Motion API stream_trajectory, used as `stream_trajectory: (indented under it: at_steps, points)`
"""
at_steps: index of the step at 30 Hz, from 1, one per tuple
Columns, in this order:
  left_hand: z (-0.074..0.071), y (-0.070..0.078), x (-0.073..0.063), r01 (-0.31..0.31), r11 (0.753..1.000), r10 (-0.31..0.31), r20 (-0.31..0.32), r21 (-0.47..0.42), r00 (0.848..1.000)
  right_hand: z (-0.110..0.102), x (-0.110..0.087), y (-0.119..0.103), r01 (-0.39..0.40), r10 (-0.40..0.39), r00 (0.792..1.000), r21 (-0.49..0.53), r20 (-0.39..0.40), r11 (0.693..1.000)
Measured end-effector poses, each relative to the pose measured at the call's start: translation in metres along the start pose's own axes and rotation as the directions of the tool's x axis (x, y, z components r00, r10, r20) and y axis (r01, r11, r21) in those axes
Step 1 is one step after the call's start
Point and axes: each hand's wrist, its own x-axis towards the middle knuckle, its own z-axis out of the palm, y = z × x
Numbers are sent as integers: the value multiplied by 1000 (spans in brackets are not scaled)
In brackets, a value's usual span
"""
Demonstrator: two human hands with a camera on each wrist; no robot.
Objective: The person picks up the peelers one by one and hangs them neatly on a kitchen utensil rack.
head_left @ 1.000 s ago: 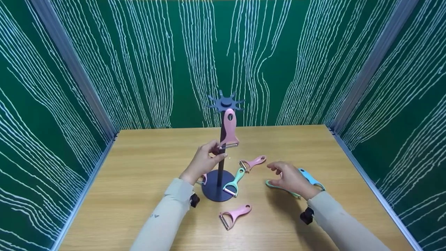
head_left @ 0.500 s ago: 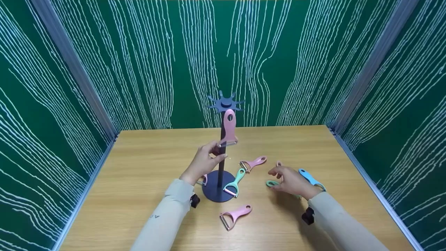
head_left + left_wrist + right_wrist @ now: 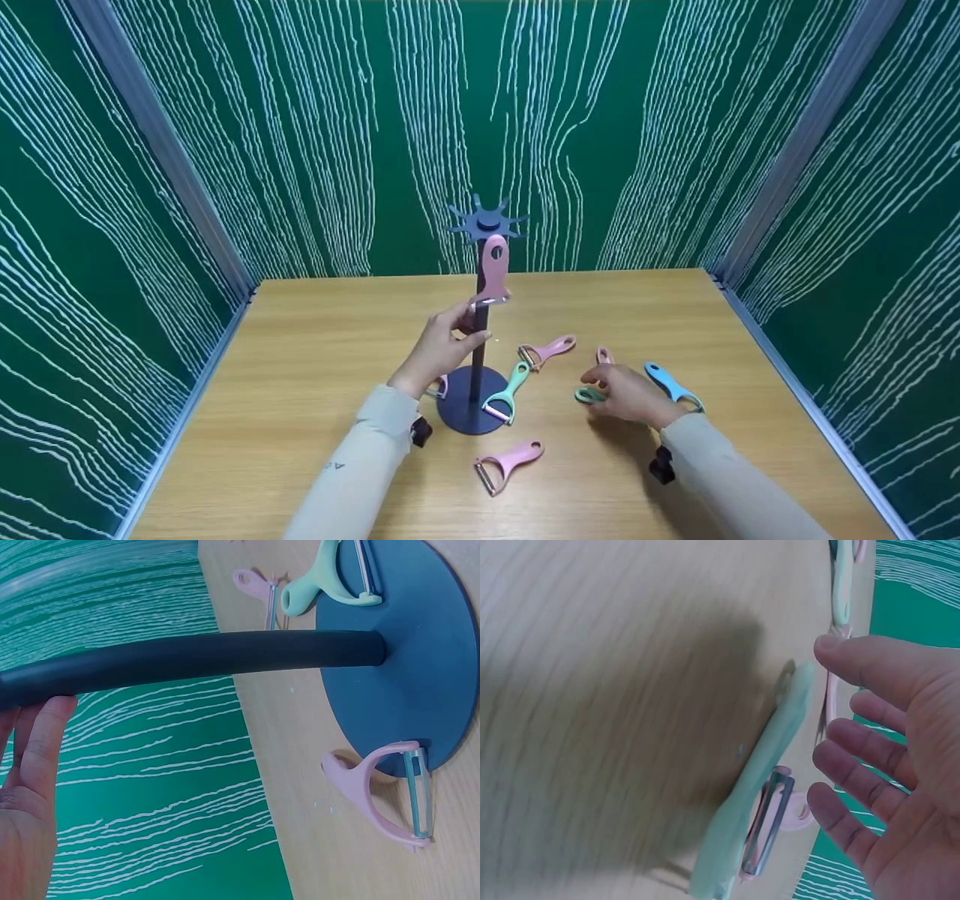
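Left hand (image 3: pixel 439 345) wraps thumb and fingers about the pole of a dark stand (image 3: pixel 478 360), gripping it below a hanging pink peeler (image 3: pixel 494 277). Right hand (image 3: pixel 634 394) hovers, thumb apart from loosely bent fingers, holding nothing; a green peeler (image 3: pixel 739 802) lies just beside it on the table (image 3: pixel 300 337).

Edges: table's far side runs along the green wall (image 3: pixel 525 150), well beyond both hands. Broad bare wood on the left, from left sleeve (image 3: pixel 352 465) to side rail. Right side tighter: a blue peeler (image 3: pixel 671 381) lies near the right wrist, then wood to the rail. Between the hands, a mint peeler (image 3: pixel 514 386) overlaps the base's right rim, a second pink peeler (image 3: pixel 556 346) near its handle. Third pink peeler (image 3: pixel 517 456) nearer the person, wood around it.

Hidden: fourth pink peeler (image 3: pixel 352 781), at the base's left rim, mostly behind the left hand from above; plain in left wrist view. Fifth (image 3: pixel 608 361), beyond the right hand, shows only its handle end from above. Cannot tell whether left fingers touch the hanging peeler's blade end. Table's near edge out of frame.
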Motion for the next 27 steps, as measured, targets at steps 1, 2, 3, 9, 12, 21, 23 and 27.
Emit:
stream_trajectory:
  at_steps: [1, 2, 3, 9, 12, 21, 23, 27]
  points:
    - [0, 0, 0, 6, 1000, -6, 0, -1, 1000, 1, 1, 1, 4, -4, 1000, -8, 1, 1000]
    - [0, 0, 0, 13, 1000, -13, -2, 1, 1000, 1, 1, 3, 5, -5, 1000, -9, -1, 1000]
    - [0, 0, -1, 20, 1000, -20, -2, 3, 1000, 2, 2, 4, 8, -8, 1000, -16, -2, 1000]
    - [0, -1, 0, 18, 1000, -18, -5, 1, 1000, 5, 9, 8, 17, -16, 1000, -37, 4, 999]
    - [1, -1, 0, 15, 1000, -15, -4, -9, 1000, 6, 13, 9, 47, -46, 999, -51, 8, 998]
    - [0, 1, 0, 68, 998, -68, 4, -1, 998, 6, 18, 10, 70, -68, 997, -102, 19, 992]
    - [0, 1, -1, 66, 998, -66, 3, -3, 998, 8, 19, 10, 45, -43, 999, -107, 29, 993]
    - [-1, 0, -1, 42, 999, -42, 5, -20, 999, 9, 20, 10, 8, -4, 999, -102, 40, 995]
